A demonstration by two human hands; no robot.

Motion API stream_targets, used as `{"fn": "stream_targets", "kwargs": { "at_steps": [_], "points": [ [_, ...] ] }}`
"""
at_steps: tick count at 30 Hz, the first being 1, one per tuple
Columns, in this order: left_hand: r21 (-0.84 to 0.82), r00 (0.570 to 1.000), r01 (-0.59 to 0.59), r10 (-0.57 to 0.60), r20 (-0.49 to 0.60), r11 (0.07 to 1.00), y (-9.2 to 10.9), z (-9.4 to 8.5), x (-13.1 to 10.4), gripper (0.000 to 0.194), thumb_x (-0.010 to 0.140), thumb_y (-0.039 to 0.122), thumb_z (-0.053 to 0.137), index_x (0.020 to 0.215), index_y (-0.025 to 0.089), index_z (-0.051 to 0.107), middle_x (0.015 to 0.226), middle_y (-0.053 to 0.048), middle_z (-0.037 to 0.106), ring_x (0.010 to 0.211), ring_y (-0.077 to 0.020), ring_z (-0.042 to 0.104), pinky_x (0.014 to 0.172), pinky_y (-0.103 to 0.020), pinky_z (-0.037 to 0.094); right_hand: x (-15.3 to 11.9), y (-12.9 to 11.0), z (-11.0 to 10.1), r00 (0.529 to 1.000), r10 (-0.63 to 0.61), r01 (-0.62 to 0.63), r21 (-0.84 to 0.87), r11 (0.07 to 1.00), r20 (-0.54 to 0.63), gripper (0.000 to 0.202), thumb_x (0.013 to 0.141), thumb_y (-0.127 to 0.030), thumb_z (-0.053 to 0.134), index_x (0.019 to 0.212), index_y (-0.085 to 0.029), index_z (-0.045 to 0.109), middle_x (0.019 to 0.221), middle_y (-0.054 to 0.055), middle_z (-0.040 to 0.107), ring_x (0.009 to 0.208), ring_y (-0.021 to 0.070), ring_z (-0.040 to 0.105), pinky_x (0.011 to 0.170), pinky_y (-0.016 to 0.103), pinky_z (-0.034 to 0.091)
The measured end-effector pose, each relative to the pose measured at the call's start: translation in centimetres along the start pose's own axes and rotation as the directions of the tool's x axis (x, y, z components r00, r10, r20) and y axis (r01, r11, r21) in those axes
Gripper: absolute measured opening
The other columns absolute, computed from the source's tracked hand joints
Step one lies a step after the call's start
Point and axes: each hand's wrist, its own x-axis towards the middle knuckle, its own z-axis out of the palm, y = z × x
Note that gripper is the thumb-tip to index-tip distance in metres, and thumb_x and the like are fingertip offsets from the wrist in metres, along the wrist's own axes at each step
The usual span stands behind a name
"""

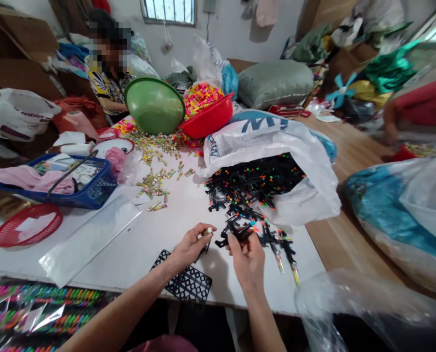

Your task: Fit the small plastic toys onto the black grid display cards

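Note:
Near the table's front edge my left hand (192, 244) is closed in a pinch on a small pale-tipped piece (208, 231). To its right, my right hand (248, 256) grips a black toy gun (236, 233) with a blue and orange end. Beyond the hands, a white sack (302, 195) lies open with many black toy guns (254, 181) spilling out. Two guns with colorful tubes (279, 261) fitted lie right of my right hand. Loose colorful tubes (155, 181) are scattered on the white table. A black perforated tray (190, 283) sits under my left forearm at the edge.
A green basin (155, 105) and a red basin (210, 117) of bright pieces stand at the back. A blue basket (93, 186) and red sieve (27, 225) are left. One person (110, 63) sits behind; another person's arm (419, 105) shows right.

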Motion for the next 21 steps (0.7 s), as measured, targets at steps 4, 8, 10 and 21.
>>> {"fn": "stream_targets", "kwargs": {
  "at_steps": [4,8,10,21],
  "points": [
    [-0.089,0.996,0.060,-0.053,0.077,0.994,-0.3,0.7,-0.8,0.046,0.084,0.048,0.049,0.115,0.016,0.058,0.072,-0.001,0.053,0.060,-0.0094,0.038,0.054,-0.021,0.029,-1.0,0.2,0.6,0.996,0.094,-0.094,0.026,0.995,-0.005,0.031,0.071,-0.044,0.064,0.081,-0.016,0.054,0.067,0.002,0.061,0.062,0.0151,0.058,0.058,0.026,0.049],
    [-0.141,0.992,0.070,-0.055,0.110,0.988,-0.2,1.0,-1.0,0.048,0.085,0.048,0.048,0.119,0.016,0.056,0.069,0.000,0.051,0.058,-0.0082,0.038,0.053,-0.020,0.028,-1.7,-0.5,0.5,0.996,0.040,-0.029,0.143,0.989,-0.074,0.035,0.067,-0.035,0.069,0.093,-0.014,0.057,0.085,0.006,0.066,0.078,0.0177,0.062,0.072,0.028,0.052],
    [-0.123,0.995,0.056,-0.045,0.094,0.991,-0.4,1.0,-1.0,0.048,0.086,0.048,0.046,0.120,0.015,0.055,0.071,-0.001,0.052,0.058,-0.0081,0.038,0.054,-0.020,0.030,-1.8,-0.7,0.3,0.998,0.016,-0.008,0.142,0.990,-0.053,0.032,0.069,-0.034,0.067,0.091,-0.014,0.060,0.087,0.007,0.067,0.080,0.0188,0.063,0.073,0.029,0.052],
    [0.040,0.987,-0.076,0.069,0.147,0.996,0.7,2.0,-1.9,0.045,0.090,0.043,0.040,0.119,0.012,0.053,0.079,-0.004,0.059,0.072,-0.0141,0.054,0.073,-0.027,0.046,-3.0,0.0,0.2,0.998,0.055,-0.056,0.052,0.997,0.025,0.025,0.074,-0.039,0.062,0.075,-0.015,0.070,0.065,0.004,0.068,0.058,0.0162,0.064,0.058,0.026,0.054]
  ]
}}
